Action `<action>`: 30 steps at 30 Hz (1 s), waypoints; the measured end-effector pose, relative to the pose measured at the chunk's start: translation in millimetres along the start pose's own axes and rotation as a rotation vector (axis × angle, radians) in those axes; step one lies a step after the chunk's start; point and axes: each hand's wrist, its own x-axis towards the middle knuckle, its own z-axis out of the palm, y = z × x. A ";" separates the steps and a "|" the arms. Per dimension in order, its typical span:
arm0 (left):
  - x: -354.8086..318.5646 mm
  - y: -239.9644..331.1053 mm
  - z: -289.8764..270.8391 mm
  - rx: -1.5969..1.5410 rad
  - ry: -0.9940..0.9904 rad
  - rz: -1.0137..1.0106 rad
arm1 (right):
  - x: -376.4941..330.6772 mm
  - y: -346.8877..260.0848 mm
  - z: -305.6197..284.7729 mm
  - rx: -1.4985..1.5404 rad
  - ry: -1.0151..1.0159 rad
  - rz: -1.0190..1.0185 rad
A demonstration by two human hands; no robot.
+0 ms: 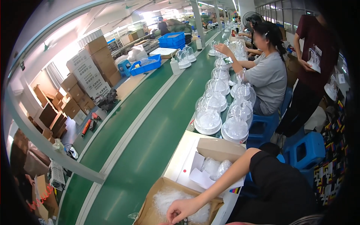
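My right hand [182,210] reaches down at the bottom edge, its fingers curled together in a pinch. What they hold is hidden; a small dark part [184,221] shows just beneath. Under the hand, an open brown cardboard box [150,191] holds white, fluffy fibre-like material [165,198]. Only a sliver of skin at the bottom edge, beside my right fingertips, seems to be my left hand [165,224]; its fingers cannot be made out. Beyond my forearm, a second open box [219,147] contains clear domed pieces [212,167] and white paper [200,178].
Clear domes on white round bases [208,122] line the green conveyor's [138,150] right side. A person in grey [268,71] sits farther up; another stands holding a dome [314,62]. Blue stools [305,146] stand at right, a metal post [48,144] at left.
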 end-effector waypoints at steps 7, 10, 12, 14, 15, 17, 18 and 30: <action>3.0 -0.1 1.6 0.073 0.049 0.078 | -4.0 0.2 -0.4 -0.086 0.030 0.088; 3.4 -2.3 2.1 0.099 0.048 0.084 | -4.7 -5.1 -0.9 -0.155 0.030 0.095; 1.5 -2.1 1.6 0.121 0.042 0.087 | -6.8 -9.2 1.9 -0.211 0.037 0.053; 0.1 -0.7 0.9 0.099 0.036 0.040 | -6.8 -15.4 3.2 -0.259 0.032 0.048; -1.0 1.4 -0.4 0.099 0.035 0.041 | -6.6 -16.9 5.2 -0.309 0.024 0.041; 0.3 6.6 -1.3 0.120 0.015 0.049 | -6.8 -15.9 4.8 -0.314 0.027 0.041; 2.2 7.0 0.2 0.127 0.011 0.044 | -6.9 -15.2 1.9 -0.317 0.029 0.041; 0.2 -5.5 -2.0 0.137 0.005 0.180 | -4.8 -11.2 4.6 -0.271 0.048 -0.076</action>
